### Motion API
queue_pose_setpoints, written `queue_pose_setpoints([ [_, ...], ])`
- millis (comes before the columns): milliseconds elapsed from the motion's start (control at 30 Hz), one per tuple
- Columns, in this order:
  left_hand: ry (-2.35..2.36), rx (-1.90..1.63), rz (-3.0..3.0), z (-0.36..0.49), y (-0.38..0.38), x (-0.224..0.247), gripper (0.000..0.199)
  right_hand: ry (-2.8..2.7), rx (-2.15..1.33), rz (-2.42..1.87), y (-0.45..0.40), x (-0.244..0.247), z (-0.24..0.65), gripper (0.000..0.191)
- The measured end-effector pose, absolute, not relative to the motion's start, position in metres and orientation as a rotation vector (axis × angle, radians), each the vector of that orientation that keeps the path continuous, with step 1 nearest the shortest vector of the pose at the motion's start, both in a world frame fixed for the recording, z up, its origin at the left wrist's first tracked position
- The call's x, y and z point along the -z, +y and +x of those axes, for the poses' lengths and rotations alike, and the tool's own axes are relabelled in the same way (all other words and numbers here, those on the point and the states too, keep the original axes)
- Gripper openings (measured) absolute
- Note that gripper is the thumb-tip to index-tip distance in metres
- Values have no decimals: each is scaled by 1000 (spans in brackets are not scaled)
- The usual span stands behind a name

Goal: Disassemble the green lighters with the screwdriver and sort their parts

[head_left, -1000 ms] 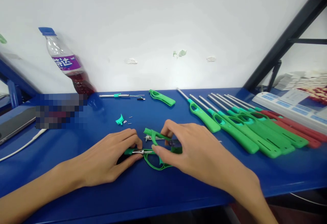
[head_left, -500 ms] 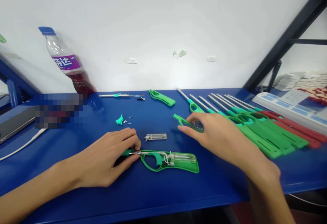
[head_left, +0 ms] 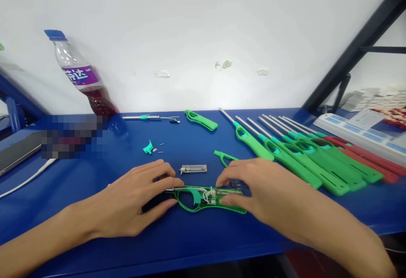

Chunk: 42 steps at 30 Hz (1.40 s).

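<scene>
An opened green gas lighter (head_left: 197, 197) lies on the blue table, its teal trigger, white wires and clear fuel tank showing in the handle shell. My left hand (head_left: 139, 202) pinches its neck, where the metal tube enters the handle. Thumb and forefinger of my right hand (head_left: 266, 185) close on the handle's tank end and partly cover it. Behind those fingers lies a loose green shell half (head_left: 222, 157), partly hidden. A spare clear fuel tank (head_left: 194, 169) rests just beyond the lighter. Farther back are a loose teal trigger (head_left: 148, 147) and tiny metal pieces (head_left: 160, 152).
Several assembled green lighters (head_left: 293, 159) and red ones (head_left: 364, 155) lie in a row at right, near a white power strip (head_left: 358, 136). At the back are a tube with wires (head_left: 142, 117) and another green shell (head_left: 203, 120). A drink bottle (head_left: 80, 75) leans on the wall.
My right hand has moved left and toward me, from the loose shell half to the opened lighter's handle. My left hand stays at the neck, its fingers slightly farther right.
</scene>
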<state>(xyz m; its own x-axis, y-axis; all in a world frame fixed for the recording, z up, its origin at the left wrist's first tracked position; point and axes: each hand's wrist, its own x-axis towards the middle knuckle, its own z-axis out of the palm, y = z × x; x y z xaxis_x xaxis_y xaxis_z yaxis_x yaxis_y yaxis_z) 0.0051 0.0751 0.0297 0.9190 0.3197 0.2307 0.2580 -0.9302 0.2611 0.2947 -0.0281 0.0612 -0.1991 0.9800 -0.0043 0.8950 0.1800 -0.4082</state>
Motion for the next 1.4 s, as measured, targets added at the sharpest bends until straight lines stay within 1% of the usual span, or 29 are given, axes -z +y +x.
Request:
queue_pose_setpoints([
  [167,409,-421,2877,6,77,-30,18,-2237,-505,-1872,-23,-57,286,10],
  [333,372,-467,2898,6,77,-31,14,-2277,-496,-1790,-22,-59,274,7],
  [533,311,-487,2910,7,77,-28,20,-2284,-488,-1772,-22,-55,273,7],
  [767,357,-480,2901,8,74,-29,9,-2298,-559,-1765,-22,-56,276,7],
  [900,366,-461,2896,7,74,-29,11,-2294,-590,-1766,-22,-57,278,8],
  [1100,296,-519,2942,9,75,-30,20,-2281,-598,-1779,-20,-54,277,9],
  [1267,306,-597,2934,8,75,-28,16,-2276,-586,-1753,-18,-53,279,9],
  [1400,303,-704,2905,7,77,-28,18,-2274,-581,-1751,-18,-53,279,6],
])
